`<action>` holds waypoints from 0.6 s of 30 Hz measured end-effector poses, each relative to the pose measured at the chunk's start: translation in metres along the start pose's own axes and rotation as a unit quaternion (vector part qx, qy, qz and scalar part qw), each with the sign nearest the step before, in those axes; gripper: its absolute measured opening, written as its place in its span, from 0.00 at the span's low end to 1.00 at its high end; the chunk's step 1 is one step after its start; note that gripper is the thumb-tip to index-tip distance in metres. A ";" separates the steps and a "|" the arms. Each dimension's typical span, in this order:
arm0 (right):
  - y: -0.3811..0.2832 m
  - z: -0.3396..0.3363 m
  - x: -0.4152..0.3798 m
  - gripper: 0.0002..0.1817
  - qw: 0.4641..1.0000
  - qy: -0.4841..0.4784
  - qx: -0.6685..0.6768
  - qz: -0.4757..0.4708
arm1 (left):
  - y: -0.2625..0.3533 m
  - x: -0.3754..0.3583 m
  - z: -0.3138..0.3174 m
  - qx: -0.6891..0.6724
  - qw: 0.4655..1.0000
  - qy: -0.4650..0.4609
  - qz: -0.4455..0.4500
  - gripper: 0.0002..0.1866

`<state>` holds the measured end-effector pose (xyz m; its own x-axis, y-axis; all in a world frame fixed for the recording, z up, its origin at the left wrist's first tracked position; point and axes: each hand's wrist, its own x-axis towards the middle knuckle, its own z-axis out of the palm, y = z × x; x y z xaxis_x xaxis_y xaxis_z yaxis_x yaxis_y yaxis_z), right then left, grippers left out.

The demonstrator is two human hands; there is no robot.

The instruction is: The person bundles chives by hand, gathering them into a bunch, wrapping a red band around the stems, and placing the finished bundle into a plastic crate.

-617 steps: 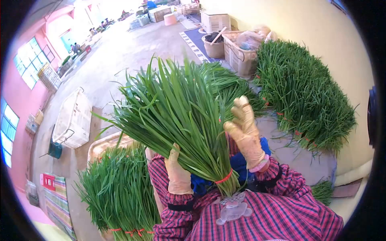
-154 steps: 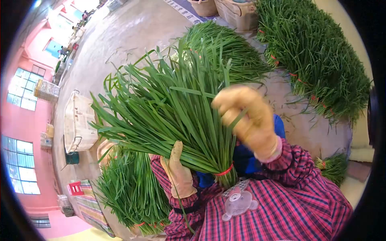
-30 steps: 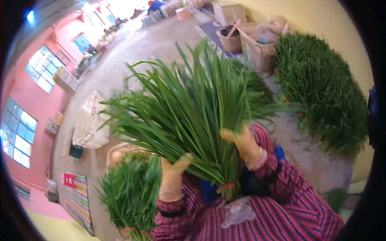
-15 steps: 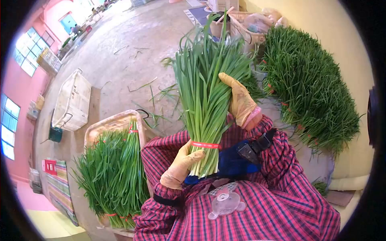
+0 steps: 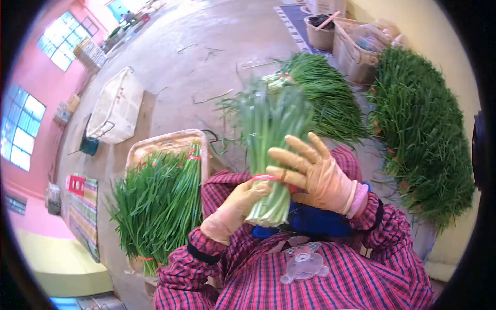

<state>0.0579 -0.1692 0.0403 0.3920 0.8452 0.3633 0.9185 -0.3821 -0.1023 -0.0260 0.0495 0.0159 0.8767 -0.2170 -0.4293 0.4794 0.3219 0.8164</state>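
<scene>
A bunch of garlic chives stands upright in front of my body, leaves up and pale cut ends down, its top blurred by motion. A red band circles it near the base. My left hand, in a yellowish rubber glove, is closed round the stems at the band. Gloved the same way, my right hand is open, fingers spread against the right side of the bunch near the band.
A tub at left holds banded chive bunches. More chives lie in a pile ahead and a long heap along the right wall. A white crate stands farther left; a bucket and a bin stand at the back.
My right hand has come down from the leaves to the band, its fingers now spread. My left hand stays on the base. The view has shifted, showing the chive pile ahead.
</scene>
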 end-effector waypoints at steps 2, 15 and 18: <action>0.001 0.015 0.016 0.38 0.999 0.021 -0.003 -0.037 | 0.004 0.004 0.004 0.009 0.999 -0.022 -0.034 0.22; 0.081 0.015 0.054 0.40 0.778 0.090 0.609 0.123 | 0.024 0.082 -0.001 0.219 0.912 0.019 0.346 0.55; 0.067 -0.002 0.071 0.39 0.724 0.072 0.672 0.138 | 0.026 0.092 0.017 0.139 0.942 0.021 0.304 0.48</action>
<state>0.1469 -0.1354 0.0611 0.6501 0.7211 0.2396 0.0651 0.2613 -0.9630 0.0670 0.0226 0.0041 0.9897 -0.0314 0.1398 -0.1352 0.1197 0.9836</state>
